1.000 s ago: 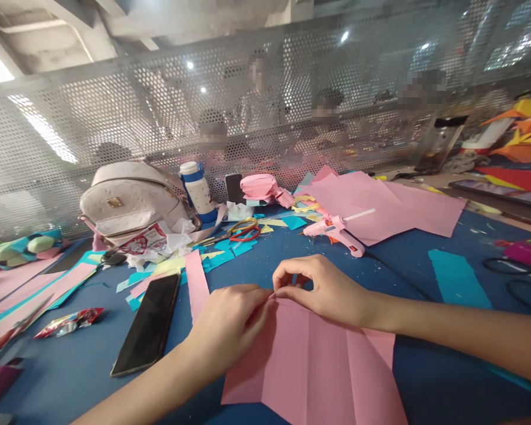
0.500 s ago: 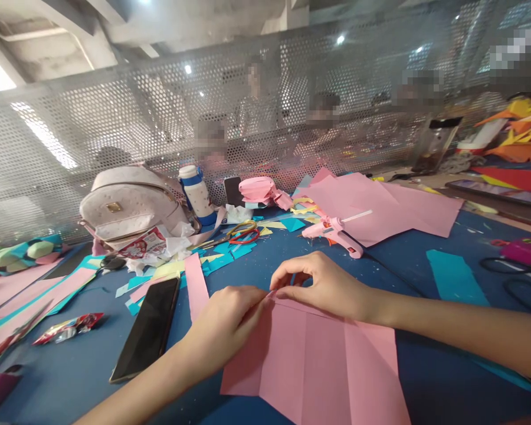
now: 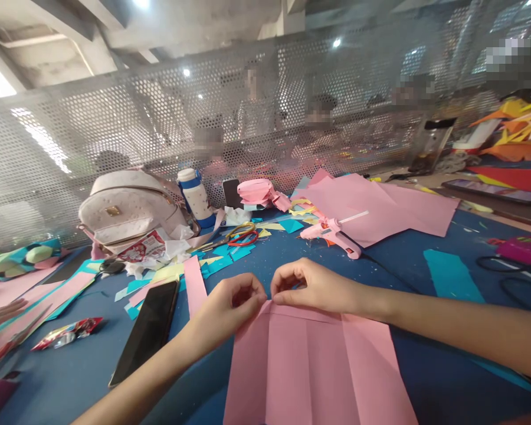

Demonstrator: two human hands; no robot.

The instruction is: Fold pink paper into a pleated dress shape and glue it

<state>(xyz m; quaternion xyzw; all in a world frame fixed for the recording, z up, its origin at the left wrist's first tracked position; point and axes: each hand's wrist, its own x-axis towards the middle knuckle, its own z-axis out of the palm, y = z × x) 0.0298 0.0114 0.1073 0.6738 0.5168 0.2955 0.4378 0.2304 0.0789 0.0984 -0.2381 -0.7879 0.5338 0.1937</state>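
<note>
A creased pink paper sheet [image 3: 310, 372] lies on the blue table [image 3: 393, 262] in front of me, with several lengthwise folds. My left hand [image 3: 230, 307] pinches the far edge of the sheet near its left corner, fingers curled. Just to its right, my right hand [image 3: 312, 286] pinches the same far edge, thumb and fingers pressed together. The two hands nearly touch at the top of the paper.
A black phone [image 3: 148, 327] lies left of the sheet beside a pink paper strip [image 3: 195, 282]. A pink glue gun [image 3: 331, 233], scissors [image 3: 239, 233], a white backpack [image 3: 130, 206], a bottle [image 3: 197, 198], large pink sheets [image 3: 380, 203] and paper scraps lie farther back. A perforated metal screen [image 3: 115, 130] closes the far side, with people behind it.
The left hand has curled into a pinch and lifted the left part of the sheet's far edge. The sheet's left flap has swung up toward me. The right hand barely moved.
</note>
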